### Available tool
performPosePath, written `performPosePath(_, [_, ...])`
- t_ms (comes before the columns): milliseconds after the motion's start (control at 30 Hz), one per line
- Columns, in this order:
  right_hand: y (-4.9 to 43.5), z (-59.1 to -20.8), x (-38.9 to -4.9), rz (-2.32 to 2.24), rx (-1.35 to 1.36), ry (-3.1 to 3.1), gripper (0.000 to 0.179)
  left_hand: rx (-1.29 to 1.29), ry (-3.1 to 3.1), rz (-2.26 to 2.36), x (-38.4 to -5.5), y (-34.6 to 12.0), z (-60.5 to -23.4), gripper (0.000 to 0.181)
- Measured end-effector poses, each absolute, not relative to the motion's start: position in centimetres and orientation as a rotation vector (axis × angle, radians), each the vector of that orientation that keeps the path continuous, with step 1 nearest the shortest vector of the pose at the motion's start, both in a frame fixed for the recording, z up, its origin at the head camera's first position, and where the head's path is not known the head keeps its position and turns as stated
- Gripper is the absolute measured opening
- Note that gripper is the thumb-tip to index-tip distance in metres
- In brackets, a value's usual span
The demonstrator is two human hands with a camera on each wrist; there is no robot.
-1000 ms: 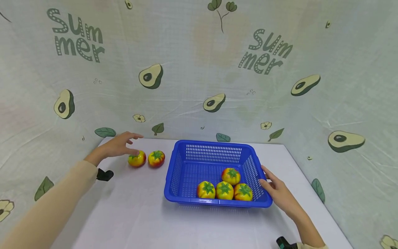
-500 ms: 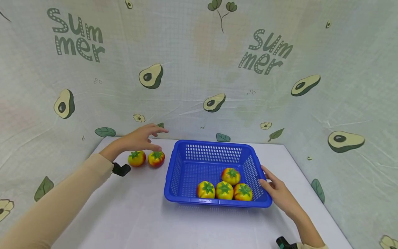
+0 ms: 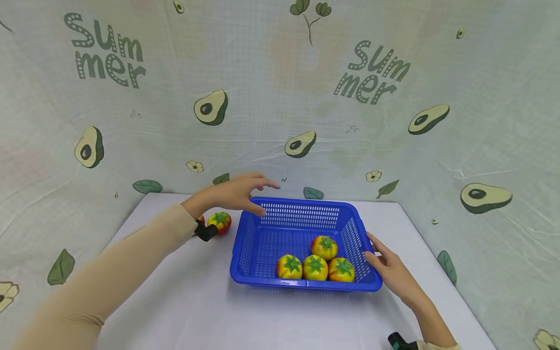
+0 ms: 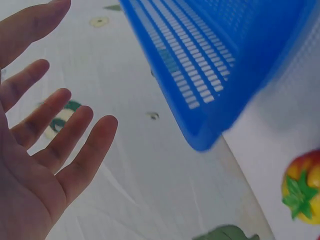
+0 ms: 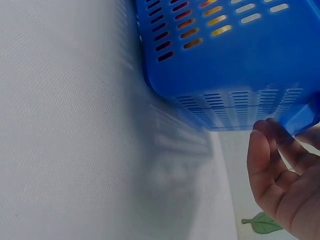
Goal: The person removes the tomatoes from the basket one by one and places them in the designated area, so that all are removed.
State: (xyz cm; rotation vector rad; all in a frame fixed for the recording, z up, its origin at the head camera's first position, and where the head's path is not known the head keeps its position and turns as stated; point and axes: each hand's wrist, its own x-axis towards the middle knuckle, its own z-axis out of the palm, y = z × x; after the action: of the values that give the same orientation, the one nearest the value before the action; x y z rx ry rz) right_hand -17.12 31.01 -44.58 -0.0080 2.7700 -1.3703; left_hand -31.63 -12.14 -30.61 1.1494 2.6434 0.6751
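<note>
A blue plastic basket (image 3: 302, 285) with slotted walls stands on the white table. Several yellow-red tomatoes (image 3: 315, 268) with green star-shaped tops lie inside, towards its front right. My left hand (image 3: 236, 192) hovers at the basket's back left corner, fingers spread and nothing in them; the left wrist view shows its bare palm beside the basket rim (image 4: 200, 142). At the basket's right side my right hand (image 3: 391, 272) grips the rim, thumb on top, with curled fingers (image 5: 260, 155) under it against the outer wall. Left of the basket sits another tomato (image 3: 220, 222).
A further tomato (image 3: 201, 219) is mostly hidden behind the left wrist. A pale cloth (image 3: 262, 97) printed with avocados hangs behind and around the table. White tabletop (image 3: 188, 301) stretches in front and to the left of the basket.
My left hand has moved right, from over the two tomatoes on the table to the basket's back left corner, holding nothing throughout. The right hand and the basket have stayed put.
</note>
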Motion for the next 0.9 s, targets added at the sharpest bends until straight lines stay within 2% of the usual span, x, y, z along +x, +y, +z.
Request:
performPosePath(467, [31.0, -44.4, -17.1, -1.377, -0.002, 2.765, 0.071, 1.456, 2.415, 0.542, -31.6, -4.0, -30.4, 0.073])
performPosePath(900, [31.1, -44.4, -17.1, -1.372, -0.002, 2.754, 0.070, 1.425, 2.305, 0.490, -32.3, 1.2, -34.3, 0.077])
